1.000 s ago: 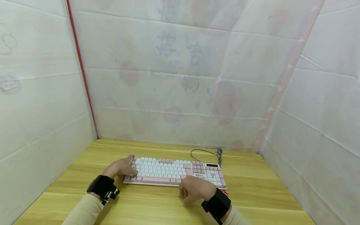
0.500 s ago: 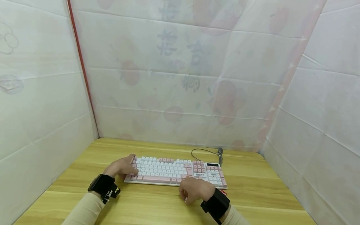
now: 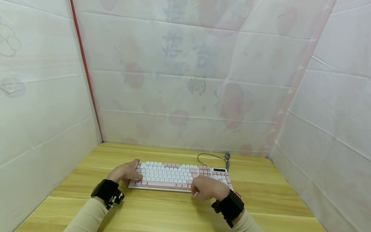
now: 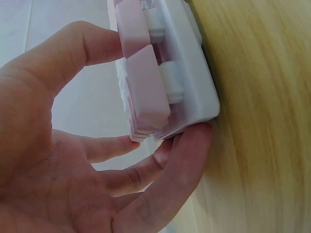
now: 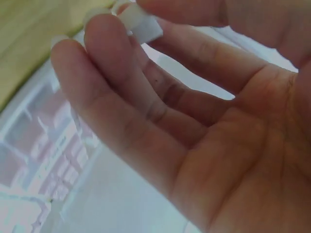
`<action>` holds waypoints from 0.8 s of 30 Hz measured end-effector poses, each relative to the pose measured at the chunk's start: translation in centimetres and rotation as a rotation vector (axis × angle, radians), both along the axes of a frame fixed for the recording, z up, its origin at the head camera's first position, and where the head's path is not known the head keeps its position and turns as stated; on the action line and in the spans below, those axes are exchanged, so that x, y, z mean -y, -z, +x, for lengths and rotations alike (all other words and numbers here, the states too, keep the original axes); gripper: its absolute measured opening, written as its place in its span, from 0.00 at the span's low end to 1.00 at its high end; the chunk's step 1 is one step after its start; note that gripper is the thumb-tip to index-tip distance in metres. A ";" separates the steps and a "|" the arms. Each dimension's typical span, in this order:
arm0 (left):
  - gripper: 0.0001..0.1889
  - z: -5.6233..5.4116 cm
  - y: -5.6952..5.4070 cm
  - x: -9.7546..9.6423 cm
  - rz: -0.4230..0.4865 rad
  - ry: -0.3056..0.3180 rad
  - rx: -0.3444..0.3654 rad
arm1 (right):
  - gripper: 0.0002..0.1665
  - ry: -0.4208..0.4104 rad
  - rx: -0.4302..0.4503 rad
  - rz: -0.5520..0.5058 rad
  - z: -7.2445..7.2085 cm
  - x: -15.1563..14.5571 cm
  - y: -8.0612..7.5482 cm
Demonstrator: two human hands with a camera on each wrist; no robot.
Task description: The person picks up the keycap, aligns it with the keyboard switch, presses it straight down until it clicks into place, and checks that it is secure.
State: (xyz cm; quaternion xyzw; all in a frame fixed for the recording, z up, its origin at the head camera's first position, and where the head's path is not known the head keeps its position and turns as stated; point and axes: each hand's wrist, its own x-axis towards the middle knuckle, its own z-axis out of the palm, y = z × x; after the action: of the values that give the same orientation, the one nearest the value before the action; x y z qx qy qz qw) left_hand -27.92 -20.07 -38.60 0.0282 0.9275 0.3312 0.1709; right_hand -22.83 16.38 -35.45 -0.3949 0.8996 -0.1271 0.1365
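Observation:
A pink-and-white keyboard [image 3: 163, 178] lies on the table, its spacebar towards me. At its left end, my left hand [image 3: 125, 171] grips the edge; in the left wrist view the thumb [image 4: 99, 44] touches the side of a pink key and a fingertip [image 4: 197, 138] presses the white case corner. My right hand [image 3: 209, 187] is over the right part of the keyboard, hiding some keys there. Between its thumb and fingers it pinches a small white keycap [image 5: 147, 30], seen in the right wrist view. The keycap's face cannot be made out.
A dark cable [image 3: 208, 154] loops behind the keyboard to a tied bundle [image 3: 227, 158]. A small red tag [image 3: 238, 194] shows by the right wrist. White printed sheets [image 3: 179, 96] wall in the wooden table [image 3: 162, 212] at the back and both sides.
My right hand has moved from the keyboard's front edge up and to the right, over the keys, with the keycap. The left hand has stayed on the left end.

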 end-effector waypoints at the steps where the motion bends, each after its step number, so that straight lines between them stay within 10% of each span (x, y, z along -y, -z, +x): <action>1: 0.55 0.0 0.0 0.0 0.000 0.002 -0.002 | 0.10 -0.001 -0.007 -0.013 -0.1 -0.3 -0.1; 24: 0.55 0.4 -0.3 0.3 -0.017 0.000 0.000 | 0.12 0.141 -0.022 -0.200 -4.6 -8.2 -1.6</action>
State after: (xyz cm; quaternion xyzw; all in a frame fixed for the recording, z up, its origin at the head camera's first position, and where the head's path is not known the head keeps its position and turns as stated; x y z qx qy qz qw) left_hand -27.52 -20.36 -38.32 0.0269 0.9304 0.3231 0.1711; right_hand -27.39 24.60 -33.85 -0.3437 0.9094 -0.2211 0.0775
